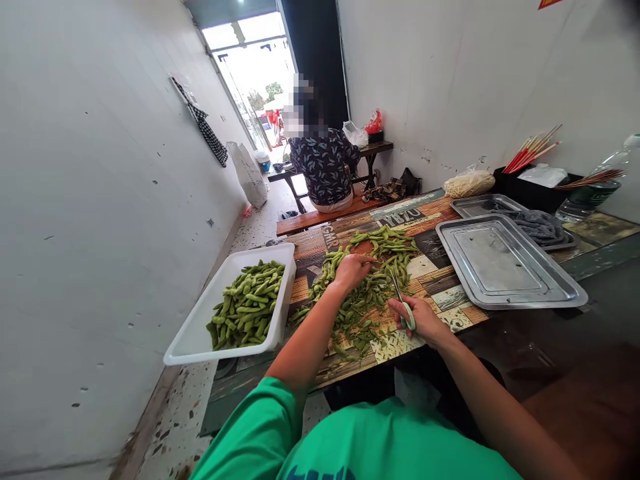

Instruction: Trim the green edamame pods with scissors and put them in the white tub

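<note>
My right hand (417,318) is closed around the pale green handles of a pair of scissors (410,316). The metal blades point away from me, their tips close to my left fingers. Over a spread of green soybean pods (387,243) on the table, my left hand (353,270) has its fingers pinched together; what lies between them is too small to make out. Smaller green bits and pods (363,333) are scattered nearer to me. To the left, a white plastic tub (187,347) holds a heap of pods (253,300).
The patterned table (325,373) also bears a metal tray (500,263) at right, another tray (487,205) with dark grey cloth, a black box (530,193) of skewers and a plastic bottle (595,193). Beyond, a person (323,167) sits on a bench (320,219).
</note>
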Tool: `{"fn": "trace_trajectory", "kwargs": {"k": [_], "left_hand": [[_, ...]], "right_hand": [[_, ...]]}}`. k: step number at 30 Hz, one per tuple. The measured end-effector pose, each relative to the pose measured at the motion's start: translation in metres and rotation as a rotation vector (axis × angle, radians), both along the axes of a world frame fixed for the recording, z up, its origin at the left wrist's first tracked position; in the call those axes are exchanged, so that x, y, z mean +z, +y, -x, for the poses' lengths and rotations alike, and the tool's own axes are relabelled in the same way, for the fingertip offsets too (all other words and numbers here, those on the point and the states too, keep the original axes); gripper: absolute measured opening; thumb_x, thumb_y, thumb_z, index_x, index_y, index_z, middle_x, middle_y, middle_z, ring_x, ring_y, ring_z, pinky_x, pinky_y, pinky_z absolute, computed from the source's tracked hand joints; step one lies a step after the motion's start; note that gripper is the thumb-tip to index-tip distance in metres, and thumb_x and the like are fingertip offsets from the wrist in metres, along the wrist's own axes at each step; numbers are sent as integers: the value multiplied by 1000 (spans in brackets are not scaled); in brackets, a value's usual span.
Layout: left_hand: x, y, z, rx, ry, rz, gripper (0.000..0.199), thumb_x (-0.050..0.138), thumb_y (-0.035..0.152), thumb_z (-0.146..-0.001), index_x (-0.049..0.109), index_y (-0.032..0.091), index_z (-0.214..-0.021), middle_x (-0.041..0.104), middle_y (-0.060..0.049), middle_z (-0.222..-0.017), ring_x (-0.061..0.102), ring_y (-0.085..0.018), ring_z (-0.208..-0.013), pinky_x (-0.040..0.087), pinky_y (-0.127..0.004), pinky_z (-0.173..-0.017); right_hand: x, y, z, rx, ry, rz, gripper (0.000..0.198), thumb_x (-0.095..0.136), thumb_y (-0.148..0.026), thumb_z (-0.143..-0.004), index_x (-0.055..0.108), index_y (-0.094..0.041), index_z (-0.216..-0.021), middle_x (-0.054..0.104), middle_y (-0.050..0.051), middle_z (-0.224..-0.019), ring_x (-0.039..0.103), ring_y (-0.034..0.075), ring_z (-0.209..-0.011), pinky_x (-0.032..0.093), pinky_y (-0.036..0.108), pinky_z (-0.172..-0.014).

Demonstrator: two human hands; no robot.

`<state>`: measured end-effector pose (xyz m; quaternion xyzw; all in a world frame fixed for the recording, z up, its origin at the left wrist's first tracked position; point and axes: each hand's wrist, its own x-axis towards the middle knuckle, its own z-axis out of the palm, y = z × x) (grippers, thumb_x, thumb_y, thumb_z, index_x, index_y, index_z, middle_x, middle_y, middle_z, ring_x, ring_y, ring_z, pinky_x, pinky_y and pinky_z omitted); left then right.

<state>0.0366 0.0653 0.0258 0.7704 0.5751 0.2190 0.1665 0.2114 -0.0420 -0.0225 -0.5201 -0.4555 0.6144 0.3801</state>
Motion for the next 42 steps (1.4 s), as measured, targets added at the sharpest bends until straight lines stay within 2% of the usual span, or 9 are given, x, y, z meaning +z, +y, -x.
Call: {"fn": "trace_trajectory", "kwargs": {"k": [5,8,12,18,23,26,33,38,42], "left_hand": [[0,-9,-3,3,-41,-94,30,55,28,-81,71,19,-104,71,-8,-98,62,-18,-85,45,-26,-78],[5,-14,-5,-54,-30,-119,29,51,28,-82,71,16,-99,70,-7,-81,59,-15,-73,42,-24,-69],[9,-18,-6,-252,-13,4,27,48,28,-83,70,13,-80,57,0,-59,45,-10,-57,32,-22,-57],[7,-23,-2,-422,-38,90,33,45,33,-84,56,13,-60,36,4,-52,30,-7,-52,22,-23,-52],[11,-26,0,-518,-46,138,33,45,34,-84,53,14,-59,36,4,-54,31,-8,-54,23,-22,-53],[14,-27,0,-538,-32,160,32,46,34,-83,55,13,-60,39,4,-54,32,-8,-55,24,-22,-54],[8,-29,-2,-467,-263,311,34,53,41,-79,54,13,-60,36,5,-52,29,-6,-50,23,-22,-50],[0,-29,-6,-142,-760,573,30,58,43,-76,48,16,-73,41,7,-54,28,-3,-41,18,-19,-41],[0,-30,-9,-66,-1017,653,33,67,36,-72,40,17,-73,51,5,-58,31,-1,-40,17,-16,-39]], "right_hand": [[10,4,1,23,-65,-36,41,65,-57,-70,57,-18,-81,52,-3,-56,52,11,-46,35,18,-30],[10,7,-1,34,-193,-128,41,64,-57,-71,60,-18,-84,51,-4,-53,51,11,-45,34,18,-33],[4,11,-3,46,-334,-223,40,62,-55,-73,64,-18,-87,53,-3,-54,51,11,-46,34,19,-36],[2,16,-5,65,-378,-239,42,60,-57,-74,65,-18,-87,51,-4,-50,49,11,-43,32,20,-37],[4,14,-7,88,-389,-314,37,65,-54,-69,66,-18,-76,51,-5,-49,45,9,-45,30,19,-41],[4,11,-4,70,-349,-302,38,66,-55,-68,65,-17,-72,48,-5,-48,44,9,-43,31,20,-41],[11,2,0,25,-154,-208,40,67,-56,-67,56,-18,-60,49,-4,-43,47,10,-38,37,22,-40],[20,-4,3,12,-16,-52,41,69,-56,-64,56,-18,-71,52,-5,-48,50,10,-38,33,20,-32],[22,-6,7,45,65,18,44,71,-57,-63,53,-17,-71,53,-4,-53,52,10,-42,34,18,-28]]}}
